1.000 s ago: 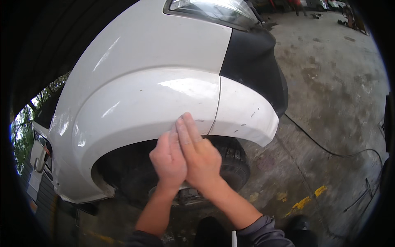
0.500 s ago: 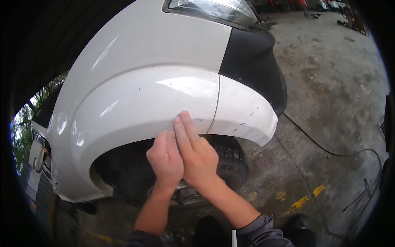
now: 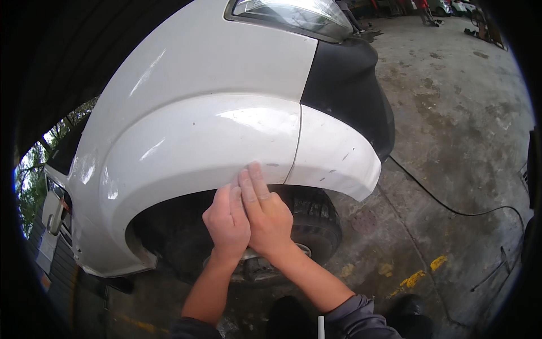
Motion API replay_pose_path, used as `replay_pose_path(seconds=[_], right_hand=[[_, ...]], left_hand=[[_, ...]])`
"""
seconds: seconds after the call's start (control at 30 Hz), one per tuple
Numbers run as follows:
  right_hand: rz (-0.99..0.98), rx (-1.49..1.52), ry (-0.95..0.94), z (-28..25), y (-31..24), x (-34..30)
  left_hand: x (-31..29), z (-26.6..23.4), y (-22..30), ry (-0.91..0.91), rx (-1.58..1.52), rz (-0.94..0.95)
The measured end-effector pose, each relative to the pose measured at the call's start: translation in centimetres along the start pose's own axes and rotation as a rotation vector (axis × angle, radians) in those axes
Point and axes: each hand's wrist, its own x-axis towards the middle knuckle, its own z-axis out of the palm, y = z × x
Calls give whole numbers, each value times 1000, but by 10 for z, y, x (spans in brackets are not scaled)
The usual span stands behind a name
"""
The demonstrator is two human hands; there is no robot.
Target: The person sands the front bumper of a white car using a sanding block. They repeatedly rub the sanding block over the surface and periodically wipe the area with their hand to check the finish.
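Observation:
A white fender point(image 3: 169, 135) with a flared wheel arch fills the middle of the view. My left hand point(image 3: 227, 220) and my right hand point(image 3: 269, 221) lie side by side, touching, at the arch's lower lip. The fingers of both are pressed together and point up at the panel, their tips whitened with dust. Whatever lies beneath the fingers, if anything, is hidden. Just right of the fingertips is a grey scuff point(image 3: 272, 164) on the paint. Past a vertical seam, the white trim piece point(image 3: 333, 150) carries several dark scratches.
The tyre point(image 3: 316, 217) sits under the arch behind my hands. Above are a headlight point(image 3: 293, 16) and a black bumper section point(image 3: 344, 73). A black cable point(image 3: 435, 200) runs over the stained concrete floor point(image 3: 440, 130). At the far top right, a person's legs point(image 3: 424, 14) show.
Both hands have slid slightly down the panel, toward the arch's lip, staying together. At the top right, a distant person's legs have come further into view.

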Motion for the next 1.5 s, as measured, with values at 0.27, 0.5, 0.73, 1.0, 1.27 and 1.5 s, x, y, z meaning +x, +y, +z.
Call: replay_pose_path(seconds=[0.27,0.5,0.73,1.0,1.27,1.5], right_hand=[[12,-7,-35,-4,-7,-3],[62,-36,32,6,-3,-10],[47,-78,53,-1,5,-8],[37,-40,58,2,5,-9],[72,-7,-19,-6,0,-5],[115,-39,74,-2,13,-11]], left_hand=[[-4,-2,0,26,-6,-1],[-4,-4,3,-65,45,5],[-10,6,0,-79,89,17],[-10,5,-1,-53,18,17],[-6,10,1,-18,52,92],[-9,9,1,-119,86,2]])
